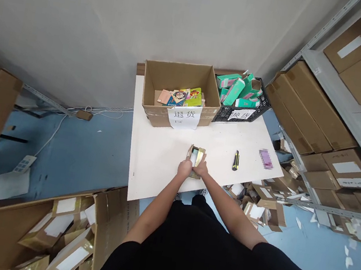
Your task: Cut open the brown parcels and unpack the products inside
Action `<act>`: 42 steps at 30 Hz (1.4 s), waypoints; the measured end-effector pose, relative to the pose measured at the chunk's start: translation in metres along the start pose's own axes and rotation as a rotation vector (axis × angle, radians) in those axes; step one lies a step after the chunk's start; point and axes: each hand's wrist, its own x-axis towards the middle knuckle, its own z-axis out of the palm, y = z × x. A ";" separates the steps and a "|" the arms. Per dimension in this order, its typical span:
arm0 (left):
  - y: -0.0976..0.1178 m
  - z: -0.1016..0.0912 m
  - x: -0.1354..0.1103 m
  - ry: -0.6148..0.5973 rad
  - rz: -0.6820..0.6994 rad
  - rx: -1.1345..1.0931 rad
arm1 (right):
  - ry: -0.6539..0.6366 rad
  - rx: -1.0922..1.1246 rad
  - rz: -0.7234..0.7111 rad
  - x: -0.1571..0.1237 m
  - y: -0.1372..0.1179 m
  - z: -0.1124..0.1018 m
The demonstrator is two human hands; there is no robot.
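Cardboard box (201, 155) | forearms (160, 205) converging forward — left fingers (186, 165), right fingers (202, 164) clamped on its sides

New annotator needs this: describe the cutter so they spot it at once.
On the white table, find the right hand at the small box. The cutter lies to the right, between that hand and a pixelated purple patch. Unlike both neighbours, it is slim, black and yellow.
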 end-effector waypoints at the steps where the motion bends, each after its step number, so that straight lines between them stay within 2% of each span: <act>1: -0.004 0.001 -0.002 0.009 -0.008 0.008 | 0.002 -0.020 0.014 -0.005 0.002 0.009; 4: -0.015 0.000 -0.001 0.032 0.005 0.021 | -0.051 0.057 0.016 -0.016 0.012 0.020; 10: -0.011 0.002 0.011 0.045 0.036 -0.043 | -0.212 0.433 -0.125 -0.010 0.030 -0.010; 15: -0.015 0.010 0.012 0.040 0.046 -0.092 | -0.353 0.789 0.028 -0.010 0.043 -0.025; 17: -0.024 0.010 0.013 0.045 0.053 -0.128 | -0.330 0.816 0.047 -0.013 0.050 -0.025; 21: -0.047 0.008 0.019 0.053 0.068 -0.213 | -0.088 0.786 0.036 -0.017 0.062 -0.018; 24: -0.063 0.011 0.017 0.091 0.011 -0.268 | 0.061 0.672 0.077 -0.017 0.069 -0.012; 26: -0.069 0.016 0.013 0.165 0.000 -0.280 | 0.171 0.496 0.086 -0.016 0.071 -0.010; 29: -0.070 0.024 0.006 0.257 0.173 -0.215 | 0.350 0.137 -0.062 -0.015 0.070 -0.014; 32: -0.065 0.032 0.000 0.175 0.371 -0.131 | 0.415 -0.166 -0.308 -0.013 0.064 -0.023; 35: -0.065 0.039 -0.007 0.106 0.410 -0.087 | 0.361 -0.407 -0.514 -0.012 0.051 -0.029; 37: -0.068 0.044 -0.013 0.100 0.411 -0.072 | 0.252 -0.565 -0.607 -0.012 0.040 -0.027; 39: -0.070 0.048 -0.017 0.093 0.395 -0.073 | 0.118 -0.720 -0.627 -0.012 0.027 -0.020; 42: -0.070 0.051 -0.020 0.106 0.349 -0.087 | -0.021 -0.866 -0.579 -0.013 0.010 -0.005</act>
